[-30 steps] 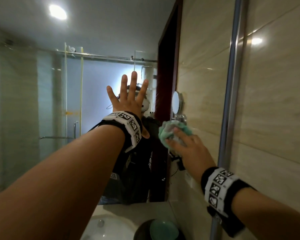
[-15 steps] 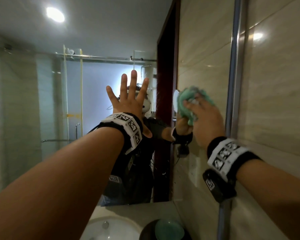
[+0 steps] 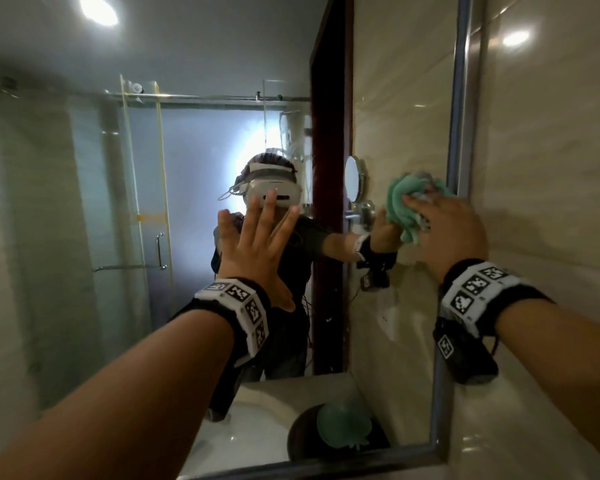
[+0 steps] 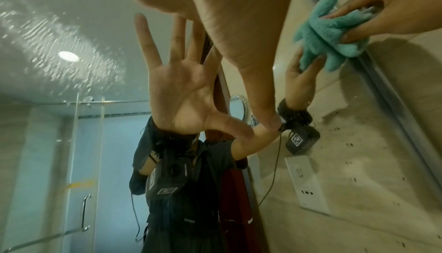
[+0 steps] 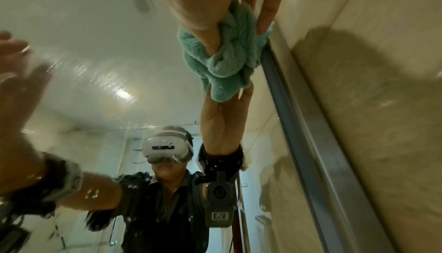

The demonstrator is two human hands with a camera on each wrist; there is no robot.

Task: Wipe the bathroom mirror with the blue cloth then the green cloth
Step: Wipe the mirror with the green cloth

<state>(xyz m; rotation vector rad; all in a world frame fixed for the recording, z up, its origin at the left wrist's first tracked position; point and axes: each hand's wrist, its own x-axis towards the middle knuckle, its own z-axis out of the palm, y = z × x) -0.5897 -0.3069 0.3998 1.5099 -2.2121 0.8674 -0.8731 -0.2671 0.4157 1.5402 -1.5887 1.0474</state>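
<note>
The mirror [image 3: 153, 168] fills the wall in front of me, edged by a metal frame [image 3: 461, 133]. My right hand [image 3: 447, 230] grips a bunched green cloth [image 3: 404, 209] and presses it on the glass right beside the frame's right side. The wrist views show the cloth [image 4: 334, 36] [image 5: 229, 58] squeezed between thumb and fingers [image 5: 198, 2], touching its own reflection. My left hand [image 3: 257, 244] lies flat on the glass at mid height with fingers spread, holding nothing. No blue cloth shows clearly.
Beige tiled wall [image 3: 551, 168] runs right of the frame. The glass reflects a white sink [image 3: 257, 427], a dark bowl with something green in it [image 3: 340, 427], a small round mirror [image 3: 352, 178], a dark door frame and a shower screen. Wet streaks [image 4: 71, 30] mark the glass.
My right hand carried the green cloth up the glass and then right, to the frame's edge. My left hand stayed flat on the mirror.
</note>
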